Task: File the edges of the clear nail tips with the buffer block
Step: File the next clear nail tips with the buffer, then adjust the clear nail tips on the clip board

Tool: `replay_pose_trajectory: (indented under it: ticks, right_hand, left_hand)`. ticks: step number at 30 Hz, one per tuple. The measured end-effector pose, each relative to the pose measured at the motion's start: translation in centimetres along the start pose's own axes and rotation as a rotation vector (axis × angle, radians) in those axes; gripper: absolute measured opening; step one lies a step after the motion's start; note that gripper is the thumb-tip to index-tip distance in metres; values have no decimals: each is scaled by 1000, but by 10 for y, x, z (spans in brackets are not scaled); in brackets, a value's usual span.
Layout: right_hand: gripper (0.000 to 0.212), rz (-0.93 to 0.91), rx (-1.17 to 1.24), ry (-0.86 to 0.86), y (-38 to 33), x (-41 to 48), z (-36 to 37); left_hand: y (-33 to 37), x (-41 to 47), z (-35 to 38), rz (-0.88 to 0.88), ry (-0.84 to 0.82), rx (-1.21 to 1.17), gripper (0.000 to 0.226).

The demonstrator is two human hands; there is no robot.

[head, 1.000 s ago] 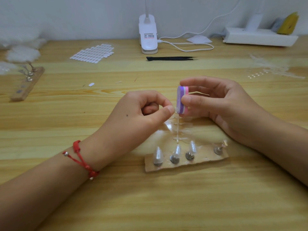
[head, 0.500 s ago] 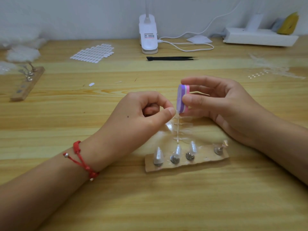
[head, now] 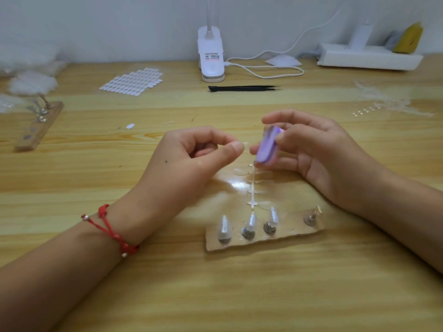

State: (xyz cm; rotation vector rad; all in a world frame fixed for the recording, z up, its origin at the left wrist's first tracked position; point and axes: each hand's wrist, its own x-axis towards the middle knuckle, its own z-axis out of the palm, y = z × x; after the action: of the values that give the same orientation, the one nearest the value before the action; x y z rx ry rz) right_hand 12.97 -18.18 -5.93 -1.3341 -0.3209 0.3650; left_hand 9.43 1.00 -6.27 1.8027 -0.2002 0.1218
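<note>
My left hand [head: 191, 161] pinches a small clear nail tip [head: 245, 144] between thumb and forefinger, its end poking out to the right. My right hand [head: 316, 149] holds the purple buffer block [head: 267, 147] tilted, a small gap away from the tip. Below the hands a clear strip of nail tips [head: 253, 185] lies flat on the table. In front of it a wooden stand [head: 263, 238] carries several metal pegs, three of them with pointed nail tips [head: 224, 227] mounted upright.
A black tool [head: 242, 88] lies behind the hands. Further back stand a white lamp base [head: 211, 61] with its cable, a sheet of white stickers [head: 133, 81], and a white box [head: 369, 57]. A second wooden stand [head: 39, 127] lies at far left.
The buffer block has tilted so its purple face shows and has dropped slightly lower. It now sits apart from the tip in my left hand. The left hand has barely moved.
</note>
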Motion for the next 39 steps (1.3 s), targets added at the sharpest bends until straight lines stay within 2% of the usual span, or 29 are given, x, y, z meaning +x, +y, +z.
replay_pose_trajectory:
  ticks: [3, 9, 14, 22, 27, 31, 33, 36, 39]
  right_hand:
    - [28, 51, 47, -13, -1, 0, 3]
    - [2, -82, -270, -46, 4, -3, 5]
    - [15, -106, -281, -36, 5, -3, 4]
    - [9, -102, -314, -63, 4, -4, 5]
    - [13, -71, -362, -88, 1, -5, 6]
    - [16, -21, -351, -144, -1, -4, 6]
    - [19, -7, -333, -184, -2, -4, 5]
    - [16, -1, -315, -214, -4, -3, 2]
    - [15, 3, -326, -233, -5, -3, -3]
  left_hand:
    - [2, 0, -1, -4, -3, -51, 19]
    - [6, -3, -2, -12, -58, -52, 26]
    - [6, -3, -1, -13, -88, -56, 27]
    - [4, -3, -1, 4, -102, -25, 24]
    - [-1, -4, 1, 142, -72, 106, 14]
    - [8, 0, -5, 432, -47, 462, 22]
    - [15, 1, -8, 547, -28, 554, 22]
    - [20, 2, -9, 568, -8, 562, 21]
    - [25, 3, -8, 511, -82, 522, 20]
